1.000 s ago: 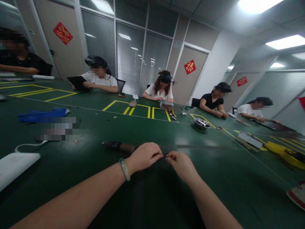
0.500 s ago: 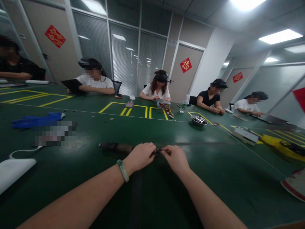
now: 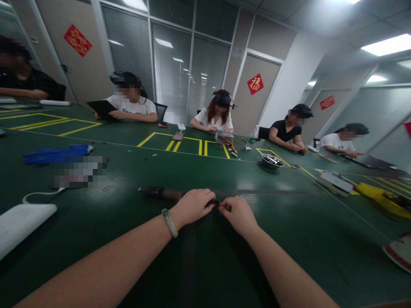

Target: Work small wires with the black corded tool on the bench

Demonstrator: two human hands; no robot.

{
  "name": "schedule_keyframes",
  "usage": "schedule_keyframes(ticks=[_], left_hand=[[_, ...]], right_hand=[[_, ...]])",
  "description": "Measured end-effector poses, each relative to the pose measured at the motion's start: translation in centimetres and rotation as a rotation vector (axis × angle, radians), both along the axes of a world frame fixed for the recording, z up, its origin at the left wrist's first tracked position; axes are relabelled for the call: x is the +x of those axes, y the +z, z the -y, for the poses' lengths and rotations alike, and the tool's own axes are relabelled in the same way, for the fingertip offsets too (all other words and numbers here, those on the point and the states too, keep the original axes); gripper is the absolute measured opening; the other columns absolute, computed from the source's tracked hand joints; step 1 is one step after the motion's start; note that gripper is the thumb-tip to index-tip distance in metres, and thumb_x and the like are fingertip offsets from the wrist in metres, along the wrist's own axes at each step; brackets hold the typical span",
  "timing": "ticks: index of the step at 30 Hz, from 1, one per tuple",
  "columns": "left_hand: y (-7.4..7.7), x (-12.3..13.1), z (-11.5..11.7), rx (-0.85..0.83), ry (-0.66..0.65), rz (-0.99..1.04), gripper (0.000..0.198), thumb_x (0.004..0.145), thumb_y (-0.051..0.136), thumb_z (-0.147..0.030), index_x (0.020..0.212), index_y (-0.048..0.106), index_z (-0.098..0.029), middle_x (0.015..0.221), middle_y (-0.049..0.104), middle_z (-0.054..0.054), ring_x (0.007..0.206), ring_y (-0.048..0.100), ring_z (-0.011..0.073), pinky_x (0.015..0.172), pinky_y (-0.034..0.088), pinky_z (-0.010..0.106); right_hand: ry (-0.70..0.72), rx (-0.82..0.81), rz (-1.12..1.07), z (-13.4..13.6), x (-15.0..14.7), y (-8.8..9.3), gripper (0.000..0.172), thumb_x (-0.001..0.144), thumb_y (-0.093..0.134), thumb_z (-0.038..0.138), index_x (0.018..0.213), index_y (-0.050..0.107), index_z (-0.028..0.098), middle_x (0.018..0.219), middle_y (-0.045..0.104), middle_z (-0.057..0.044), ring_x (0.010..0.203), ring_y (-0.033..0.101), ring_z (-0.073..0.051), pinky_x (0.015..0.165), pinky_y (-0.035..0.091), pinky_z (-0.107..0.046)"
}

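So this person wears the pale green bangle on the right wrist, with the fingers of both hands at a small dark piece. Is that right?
Not quite: the head view shows the pale green bangle on the left wrist, not the right. The rest holds: the left hand and the right hand both have their fingers at a small dark piece.

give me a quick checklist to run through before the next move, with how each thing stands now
1. Left hand at the small dark part: ok, fingertips on it.
2. Right hand at the part: ok, pinching its near side.
3. Part's exact fit or alignment: cannot tell, fingers hide most of it.
4. Dark rod fully in view: not ok, left hand covers one end.
5. Bowl away from both hands: ok.
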State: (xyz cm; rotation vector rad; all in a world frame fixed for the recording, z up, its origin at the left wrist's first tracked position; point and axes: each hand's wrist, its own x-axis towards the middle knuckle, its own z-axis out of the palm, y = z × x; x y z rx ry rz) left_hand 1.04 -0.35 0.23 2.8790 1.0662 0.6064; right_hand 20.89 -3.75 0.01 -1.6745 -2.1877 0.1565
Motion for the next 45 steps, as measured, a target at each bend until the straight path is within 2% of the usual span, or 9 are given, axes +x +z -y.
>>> schedule_keyframes(ticks=[16, 22, 30, 37, 42, 45], left_hand=[[-0.1, -0.5, -0.3, 0.025, -0.088, -0.022, 0.011, 0.092, 0.049, -0.025, 0.097, 0.058, -0.023, 0.097, 0.059, 0.002, 0.085, 0.059, 0.0159, 0.075, 0.044, 0.029], [-0.4, -0.3, -0.3, 0.034, -0.062, -0.011, 0.008, 0.087, 0.053, -0.019, 0.092, 0.058, -0.021, 0.093, 0.061, 0.001, 0.083, 0.059, 0.0169, 0.075, 0.043, 0.03], [-0.8, -0.1, -0.4, 0.014, -0.021, 0.003, 0.007, 0.086, 0.055, -0.023, 0.093, 0.058, -0.021, 0.09, 0.062, 0.001, 0.082, 0.059, 0.0179, 0.074, 0.043, 0.031], [-0.6, 0.0, -0.4, 0.001, 0.021, -0.017, 0.007, 0.088, 0.054, -0.026, 0.089, 0.056, -0.019, 0.087, 0.06, 0.002, 0.08, 0.059, 0.0173, 0.071, 0.044, 0.029], [-0.5, -0.1, -0.3, -0.001, 0.017, -0.015, 0.007, 0.088, 0.052, -0.025, 0.09, 0.055, -0.019, 0.091, 0.06, 0.003, 0.084, 0.06, 0.0183, 0.075, 0.046, 0.03], [-0.3, -0.2, -0.1, -0.018, 0.013, 0.004, 0.011, 0.088, 0.052, -0.025, 0.098, 0.055, -0.02, 0.095, 0.061, 0.004, 0.088, 0.06, 0.0191, 0.076, 0.046, 0.03]], right_hand=[[0.06, 0.048, -0.028, -0.1, 0.2, 0.0, 0.01, 0.084, 0.059, 0.029, 0.081, 0.068, 0.025, 0.073, 0.066, 0.004, 0.071, 0.054, -0.015, 0.073, 0.034, -0.029], [0.059, 0.06, -0.039, -0.1, 0.2, -0.2, 0.008, 0.082, 0.061, 0.026, 0.081, 0.069, 0.025, 0.074, 0.067, 0.004, 0.072, 0.054, -0.015, 0.07, 0.033, -0.028], [0.033, 0.08, -0.036, -0.6, 0.2, -1.0, 0.007, 0.083, 0.062, 0.028, 0.082, 0.069, 0.025, 0.069, 0.065, 0.003, 0.071, 0.054, -0.015, 0.068, 0.033, -0.028], [0.092, 0.28, 0.198, -0.7, 0.0, -0.5, 0.01, 0.087, 0.06, 0.028, 0.085, 0.068, 0.024, 0.082, 0.068, 0.0, 0.083, 0.055, -0.019, 0.078, 0.034, -0.033], [0.192, 0.324, 0.335, -1.4, 0.0, -0.3, 0.014, 0.091, 0.055, 0.027, 0.094, 0.068, 0.026, 0.09, 0.068, -0.002, 0.087, 0.056, -0.02, 0.079, 0.038, -0.035], [0.251, 0.326, 0.312, -1.9, -0.1, -1.0, 0.015, 0.092, 0.052, 0.026, 0.095, 0.066, 0.023, 0.105, 0.067, -0.004, 0.098, 0.057, -0.02, 0.086, 0.042, -0.036]])
